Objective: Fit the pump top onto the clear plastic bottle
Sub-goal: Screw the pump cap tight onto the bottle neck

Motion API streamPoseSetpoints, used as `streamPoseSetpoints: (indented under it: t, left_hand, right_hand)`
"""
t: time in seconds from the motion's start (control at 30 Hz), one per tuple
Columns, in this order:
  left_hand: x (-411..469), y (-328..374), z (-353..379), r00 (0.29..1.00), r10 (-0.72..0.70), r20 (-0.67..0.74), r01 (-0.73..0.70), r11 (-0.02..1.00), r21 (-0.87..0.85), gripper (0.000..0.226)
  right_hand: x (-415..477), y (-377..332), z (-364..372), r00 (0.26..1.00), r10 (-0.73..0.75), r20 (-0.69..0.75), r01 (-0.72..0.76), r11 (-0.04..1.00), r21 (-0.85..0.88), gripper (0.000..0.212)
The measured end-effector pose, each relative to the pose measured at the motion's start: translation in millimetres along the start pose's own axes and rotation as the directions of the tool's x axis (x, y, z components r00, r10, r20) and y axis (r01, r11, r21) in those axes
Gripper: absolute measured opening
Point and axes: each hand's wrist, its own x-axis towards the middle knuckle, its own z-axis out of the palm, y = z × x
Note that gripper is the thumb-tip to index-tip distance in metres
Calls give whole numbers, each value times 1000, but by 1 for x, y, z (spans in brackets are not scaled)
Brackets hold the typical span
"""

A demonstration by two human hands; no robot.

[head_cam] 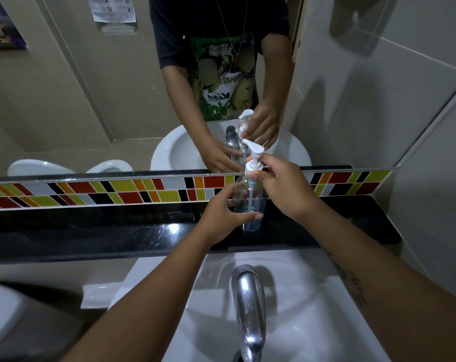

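A clear plastic bottle (pixel 250 205) stands upright on the black stone ledge (pixel 117 231) behind the sink. My left hand (pixel 223 212) wraps around its body from the left. The white pump top (pixel 253 159) sits at the bottle's neck, its dip tube reaching down inside the bottle. My right hand (pixel 281 186) grips the pump's collar with thumb and fingers from the right. The nozzle points to the left, towards the mirror.
A chrome tap (pixel 247 309) rises over the white sink (pixel 286 296) just below my arms. A mirror (pixel 91 100) above a band of coloured tiles (pixel 117 192) reflects my hands. A white toilet (pixel 2 317) stands at the lower left.
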Motion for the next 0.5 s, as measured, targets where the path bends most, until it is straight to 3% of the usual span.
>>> streamPoseSetpoints:
  t: [0.1, 0.17, 0.4, 0.5]
  left_hand:
    - [0, -1, 2, 1000, 9, -11, -9, 1000, -12, 73]
    - [0, -1, 2, 1000, 9, 4, -8, 1000, -22, 73]
    - [-8, 7, 2, 997, 50, 60, -51, 998, 27, 96]
    - [-14, 9, 2, 993, 73, -91, -67, 995, 74, 107]
  right_hand:
    - [-2, 1, 12, 992, -38, -121, 26, 995, -99, 27]
    - [-4, 1, 16, 988, -23, -154, 13, 998, -62, 29]
    - [-5, -3, 1, 999, 24, -22, -22, 995, 94, 33]
    - [-6, -2, 3, 998, 41, -38, -35, 991, 129, 30]
